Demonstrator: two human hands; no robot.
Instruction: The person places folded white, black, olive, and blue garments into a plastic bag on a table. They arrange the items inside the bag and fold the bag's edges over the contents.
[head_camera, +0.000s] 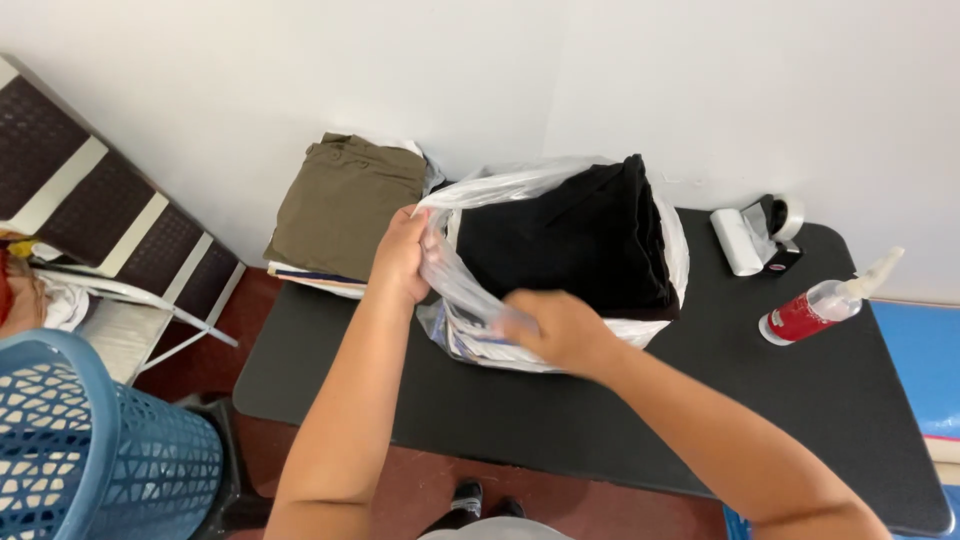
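A folded black garment (570, 240) lies partly inside a clear plastic bag (520, 185) on the black table (700, 400). My left hand (400, 252) grips the bag's upper left edge and holds it up. My right hand (558, 330) is closed on the bag's near edge, low at the front of the garment. Thin plastic stretches between the two hands.
A stack of folded clothes topped by an olive garment (345, 200) sits at the table's far left. A white lint roller (740, 240), a tape roll (788, 215) and a red spray bottle (815, 310) lie at the right. A blue laundry basket (90, 450) stands at lower left.
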